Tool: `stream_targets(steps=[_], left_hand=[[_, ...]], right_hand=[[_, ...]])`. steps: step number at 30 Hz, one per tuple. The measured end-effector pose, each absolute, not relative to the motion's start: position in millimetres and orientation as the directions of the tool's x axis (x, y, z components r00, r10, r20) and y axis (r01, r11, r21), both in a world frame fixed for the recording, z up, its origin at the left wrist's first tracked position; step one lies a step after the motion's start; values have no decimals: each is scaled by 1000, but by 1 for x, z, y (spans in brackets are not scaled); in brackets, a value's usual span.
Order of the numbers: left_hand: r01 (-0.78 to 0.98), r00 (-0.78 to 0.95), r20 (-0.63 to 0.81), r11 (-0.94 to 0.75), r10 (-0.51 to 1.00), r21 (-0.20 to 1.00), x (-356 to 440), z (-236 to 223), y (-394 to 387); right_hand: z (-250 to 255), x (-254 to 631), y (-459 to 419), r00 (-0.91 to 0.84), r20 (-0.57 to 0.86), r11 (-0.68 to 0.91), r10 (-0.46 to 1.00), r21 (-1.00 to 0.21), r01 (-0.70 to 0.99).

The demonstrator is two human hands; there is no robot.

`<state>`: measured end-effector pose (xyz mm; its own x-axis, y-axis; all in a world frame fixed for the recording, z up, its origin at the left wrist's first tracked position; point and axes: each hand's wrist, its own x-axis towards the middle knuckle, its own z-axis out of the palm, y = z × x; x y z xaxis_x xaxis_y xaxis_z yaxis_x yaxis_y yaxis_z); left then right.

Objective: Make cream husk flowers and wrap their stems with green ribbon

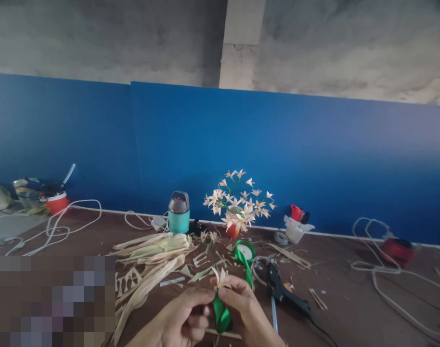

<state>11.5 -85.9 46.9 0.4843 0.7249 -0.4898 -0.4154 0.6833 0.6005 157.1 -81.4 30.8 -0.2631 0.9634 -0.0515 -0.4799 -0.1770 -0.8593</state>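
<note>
Near the bottom middle, a pale husk-like flower (221,276) stands upright between my hands. My right hand (244,302) is closed around its base, thumb and fingers pinching it. From the left, my left hand (186,311) pinches the green ribbon (220,308) just under the petals; its other fingers are curled. A loop of that ribbon hangs below the fingers. The flower's stem is mostly hidden. Beyond my hands lies a green ribbon roll (238,249), its loose band running toward my right hand. A black glue gun (287,293) rests to the right.
Dried corn husks (151,250) and scraps cover the left-centre table. Behind stand a red pot of similar flowers (236,200), a teal container (178,220) and a white tub (295,230). White cables (377,284) loop on the right. A blue partition (278,144) closes off the back.
</note>
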Motion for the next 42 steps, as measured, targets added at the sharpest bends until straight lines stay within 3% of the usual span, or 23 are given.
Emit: stream_targets(steps=[4,10,20,25,35,42], left_hand=[[-346,531,-440,659,724,668,13,51,-88],[-220,350,-309,398,884,890,19,51,-88],[-154,283,-241,292,928,944,21,48,-90],[-54,268,-115,134,957,990,19,51,-88],[-373,301,-323,422,898,826,22,49,-95],[-486,361,-345,490,867,723,23,46,-95]], right_hand=[[25,160,-78,-272,-55,-186,961,-855,-484],[22,159,-73,-247,4,-115,969,-877,-467],[27,157,-76,-220,-36,-136,975,-879,-458],[26,155,-75,-220,-15,-125,975,-861,-492],[30,147,-83,-293,1,-182,956,-783,-595],[30,147,-85,-300,-2,-206,954,-732,-650]])
